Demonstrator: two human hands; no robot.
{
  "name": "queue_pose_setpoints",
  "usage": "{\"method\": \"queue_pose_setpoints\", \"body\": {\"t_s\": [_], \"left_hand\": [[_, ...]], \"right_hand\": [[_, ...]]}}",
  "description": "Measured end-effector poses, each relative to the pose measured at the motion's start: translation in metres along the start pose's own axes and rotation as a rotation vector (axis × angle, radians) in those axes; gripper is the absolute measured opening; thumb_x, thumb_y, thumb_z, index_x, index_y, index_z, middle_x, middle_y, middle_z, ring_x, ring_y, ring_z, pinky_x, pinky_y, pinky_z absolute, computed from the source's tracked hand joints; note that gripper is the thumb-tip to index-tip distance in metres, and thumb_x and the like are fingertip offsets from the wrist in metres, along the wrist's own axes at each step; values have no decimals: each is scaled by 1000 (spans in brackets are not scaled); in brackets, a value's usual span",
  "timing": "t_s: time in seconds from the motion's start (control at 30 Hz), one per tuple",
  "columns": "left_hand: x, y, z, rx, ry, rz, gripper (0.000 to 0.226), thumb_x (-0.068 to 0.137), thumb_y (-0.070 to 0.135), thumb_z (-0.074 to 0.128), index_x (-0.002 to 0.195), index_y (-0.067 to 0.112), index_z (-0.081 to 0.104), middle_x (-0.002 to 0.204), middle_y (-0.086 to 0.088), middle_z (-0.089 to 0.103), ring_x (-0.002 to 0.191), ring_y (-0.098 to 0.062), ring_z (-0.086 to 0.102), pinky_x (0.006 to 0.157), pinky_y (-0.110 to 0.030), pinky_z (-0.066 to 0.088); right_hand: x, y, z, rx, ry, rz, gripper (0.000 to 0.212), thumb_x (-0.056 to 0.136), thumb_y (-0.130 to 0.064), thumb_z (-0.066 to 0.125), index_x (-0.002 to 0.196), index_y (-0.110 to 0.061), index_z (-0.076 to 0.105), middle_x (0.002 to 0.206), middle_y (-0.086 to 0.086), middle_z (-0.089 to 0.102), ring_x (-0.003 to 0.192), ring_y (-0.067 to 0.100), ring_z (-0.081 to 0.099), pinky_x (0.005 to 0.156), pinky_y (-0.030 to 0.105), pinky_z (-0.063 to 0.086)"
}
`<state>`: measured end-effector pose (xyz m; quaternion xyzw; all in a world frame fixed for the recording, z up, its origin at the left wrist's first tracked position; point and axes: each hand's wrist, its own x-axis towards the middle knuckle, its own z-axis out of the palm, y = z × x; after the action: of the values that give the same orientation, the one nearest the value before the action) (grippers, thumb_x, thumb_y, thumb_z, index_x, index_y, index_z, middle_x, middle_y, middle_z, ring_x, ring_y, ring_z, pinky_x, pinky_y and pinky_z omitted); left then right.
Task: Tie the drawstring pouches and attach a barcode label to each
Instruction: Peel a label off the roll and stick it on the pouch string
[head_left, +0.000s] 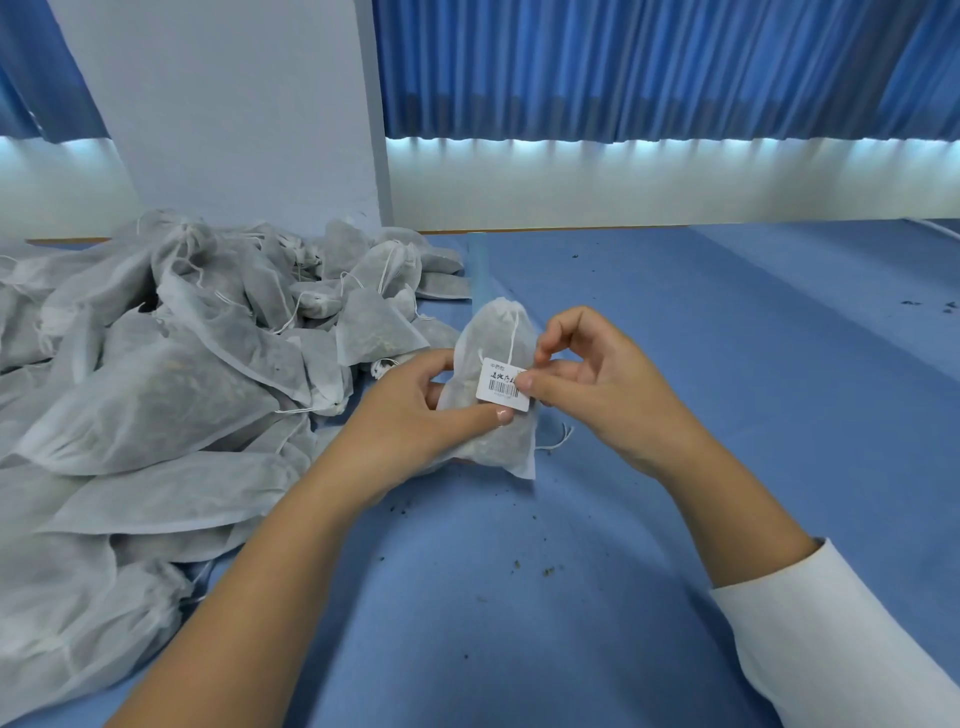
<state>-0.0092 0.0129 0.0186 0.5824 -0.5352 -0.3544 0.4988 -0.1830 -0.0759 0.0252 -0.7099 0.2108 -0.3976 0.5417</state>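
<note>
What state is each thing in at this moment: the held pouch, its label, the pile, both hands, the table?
pouch: filled, neck drawn closed, held between both hands.
barcode label: on the pouch's front, printed side facing the camera.
left hand: grips the pouch, thumb at the label's lower edge.
right hand: pinches the label's right edge.
pile of pouches: heaped loosely, filled, strings trailing.
table: blue-covered, dotted with crumbs.

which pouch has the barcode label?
The pouch in the left hand, right of the pile; the right hand pinches its barcode label.
</note>
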Motion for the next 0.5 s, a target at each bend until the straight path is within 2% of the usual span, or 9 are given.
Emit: {"method": "queue_pose_setpoints", "body": {"t_s": [0.13, 0.27, 0.33, 0.4, 0.5], "left_hand": [[1, -2, -1, 36, -21, 4, 51, 70, 27, 88, 117, 27, 67, 99, 5, 77, 93, -14, 74, 86, -39, 58], [0, -3, 0, 47, -10, 35, 48, 72, 24, 88, 115, 27, 66, 97, 6, 77, 91, -13, 74, 86, -41, 59], [0, -4, 1, 44, 2, 43, 48, 72, 26, 87, 115, 28, 66, 97, 5, 77, 90, -13, 74, 84, -39, 59], [0, -3, 4, 22, 15, 59, 40, 78, 33, 83, 114, 27, 67, 94, 6, 77, 87, -10, 74, 78, -30, 58], [1, -4, 11, 16, 108, 77, 17, 93, 33, 69, 108, 25, 68, 71, 17, 72, 60, 5, 62, 56, -10, 44]], "right_hand": [[-1, 0, 3, -77, 40, 27, 29, 84, 4, 71, 88, -15, 49, 93, 0, 52, 79, 18, 70, 79, 38, 56], [-1, -1, 6, -109, 91, 33, 31, 82, 3, 73, 84, -15, 48, 91, 1, 55, 75, 17, 70, 70, 30, 55], [-1, -1, 8, -138, 106, 29, 31, 81, 3, 74, 83, -15, 48, 87, 2, 57, 71, 15, 70, 65, 24, 53], [-2, -1, 9, -162, 119, 18, 32, 80, 3, 75, 81, -15, 48, 84, 2, 58, 66, 12, 67, 60, 19, 49], [-1, 2, 11, -187, 149, -11, 32, 78, 1, 76, 79, -17, 49, 81, 5, 59, 65, 14, 64, 59, 19, 48]]}}
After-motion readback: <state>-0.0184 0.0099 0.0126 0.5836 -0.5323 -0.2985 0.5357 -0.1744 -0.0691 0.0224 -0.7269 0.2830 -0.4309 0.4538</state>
